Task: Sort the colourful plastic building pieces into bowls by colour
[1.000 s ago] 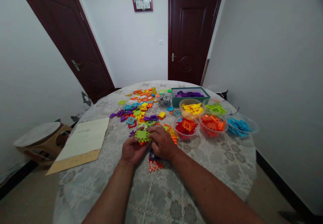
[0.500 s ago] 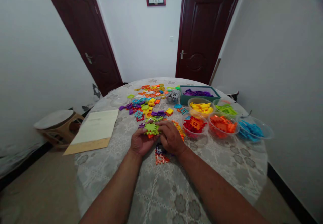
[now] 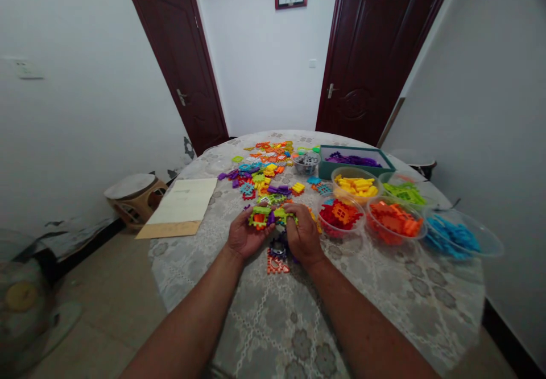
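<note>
My left hand [image 3: 245, 235] and my right hand [image 3: 303, 232] meet over the round table [image 3: 384, 288], both closed on a cluster of joined green blocks [image 3: 269, 215] with orange and purple bits in it. The left hand cups it from below, the right hand's fingers grip its right side. Under the hands lie an orange lattice block [image 3: 277, 264] and some dark pieces. A loose pile of coloured blocks [image 3: 264, 174] spreads across the table beyond the hands.
Clear bowls hold sorted blocks: red [image 3: 340, 215], orange [image 3: 394, 221], yellow [image 3: 356, 184], green [image 3: 404, 191], blue [image 3: 455, 235]. A teal box [image 3: 354, 160] holds purple pieces. A paper pad [image 3: 181, 211] lies at the table's left edge, a stool [image 3: 134, 191] beside it.
The view has swung left, so the table sits further right in frame. The green cluster has tilted in my hands and the right hand's fingers have curled over its side.
</note>
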`<state>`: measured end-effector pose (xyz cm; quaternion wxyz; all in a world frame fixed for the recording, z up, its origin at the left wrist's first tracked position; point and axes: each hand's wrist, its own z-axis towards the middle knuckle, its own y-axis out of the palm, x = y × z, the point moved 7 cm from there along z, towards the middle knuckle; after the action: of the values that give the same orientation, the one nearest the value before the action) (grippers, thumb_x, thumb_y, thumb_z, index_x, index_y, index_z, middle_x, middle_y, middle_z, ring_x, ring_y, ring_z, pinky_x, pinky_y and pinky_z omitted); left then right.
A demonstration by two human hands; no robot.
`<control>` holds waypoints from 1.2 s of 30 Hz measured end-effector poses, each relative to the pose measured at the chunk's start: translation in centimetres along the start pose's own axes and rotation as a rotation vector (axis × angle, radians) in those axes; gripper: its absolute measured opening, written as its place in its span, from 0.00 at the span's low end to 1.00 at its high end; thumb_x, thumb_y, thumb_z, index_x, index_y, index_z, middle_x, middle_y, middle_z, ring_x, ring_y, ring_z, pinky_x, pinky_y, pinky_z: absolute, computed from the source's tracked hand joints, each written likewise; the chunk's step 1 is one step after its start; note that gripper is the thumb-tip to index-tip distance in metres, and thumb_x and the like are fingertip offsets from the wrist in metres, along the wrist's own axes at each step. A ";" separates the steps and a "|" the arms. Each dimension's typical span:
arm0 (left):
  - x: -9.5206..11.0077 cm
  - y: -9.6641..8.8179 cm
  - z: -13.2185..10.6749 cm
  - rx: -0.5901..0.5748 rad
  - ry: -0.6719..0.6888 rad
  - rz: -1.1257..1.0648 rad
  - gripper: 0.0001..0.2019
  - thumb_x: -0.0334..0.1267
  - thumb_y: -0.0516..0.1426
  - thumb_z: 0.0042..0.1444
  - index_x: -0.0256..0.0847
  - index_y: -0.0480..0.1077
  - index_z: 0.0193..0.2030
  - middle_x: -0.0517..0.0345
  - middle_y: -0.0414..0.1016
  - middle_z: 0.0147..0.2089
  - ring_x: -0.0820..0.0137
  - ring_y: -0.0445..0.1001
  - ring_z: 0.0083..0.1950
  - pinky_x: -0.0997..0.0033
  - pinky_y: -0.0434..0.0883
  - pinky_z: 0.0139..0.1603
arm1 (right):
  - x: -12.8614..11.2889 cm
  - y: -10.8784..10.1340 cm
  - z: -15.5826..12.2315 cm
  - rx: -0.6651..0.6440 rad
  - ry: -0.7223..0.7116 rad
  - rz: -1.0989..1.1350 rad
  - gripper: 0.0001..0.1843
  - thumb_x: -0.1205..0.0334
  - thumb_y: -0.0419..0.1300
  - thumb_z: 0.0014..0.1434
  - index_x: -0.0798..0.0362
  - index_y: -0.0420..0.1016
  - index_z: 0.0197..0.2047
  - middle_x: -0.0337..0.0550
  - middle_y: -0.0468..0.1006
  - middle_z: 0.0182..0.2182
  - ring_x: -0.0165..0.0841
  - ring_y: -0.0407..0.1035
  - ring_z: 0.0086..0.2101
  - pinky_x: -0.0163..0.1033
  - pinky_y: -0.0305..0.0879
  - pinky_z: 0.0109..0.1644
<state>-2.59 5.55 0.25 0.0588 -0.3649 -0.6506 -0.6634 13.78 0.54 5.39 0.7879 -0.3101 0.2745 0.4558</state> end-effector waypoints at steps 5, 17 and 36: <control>0.7 -0.5 -0.4 0.068 0.037 -0.015 0.20 0.35 0.60 0.64 0.35 0.74 0.62 0.38 0.83 0.53 0.51 0.85 0.50 0.54 0.85 0.45 | -1.2 -0.3 1.1 -0.036 0.070 -0.014 0.14 0.63 0.54 0.68 0.48 0.76 0.53 0.47 0.82 0.47 0.40 0.76 0.48 0.46 0.72 0.56; 0.3 -0.6 -0.2 0.096 -0.016 0.021 0.23 0.30 0.58 0.61 0.36 0.73 0.64 0.35 0.83 0.54 0.45 0.84 0.54 0.49 0.86 0.45 | -0.9 -17.0 8.3 0.217 0.103 -0.384 0.20 0.59 0.58 0.65 0.53 0.80 0.57 0.47 0.84 0.44 0.38 0.77 0.40 0.42 0.71 0.50; -1.8 1.8 0.1 -0.009 -0.127 0.037 0.23 0.34 0.61 0.62 0.42 0.73 0.64 0.42 0.83 0.55 0.46 0.84 0.54 0.54 0.86 0.40 | 3.6 -22.7 9.2 0.394 0.135 -0.764 0.21 0.63 0.50 0.65 0.57 0.82 0.52 0.56 0.84 0.49 0.44 0.76 0.50 0.50 0.69 0.60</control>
<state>-0.23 4.66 0.69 0.0283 -0.4185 -0.6430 -0.6408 36.89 0.41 14.29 0.9243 -0.2625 0.2727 0.0489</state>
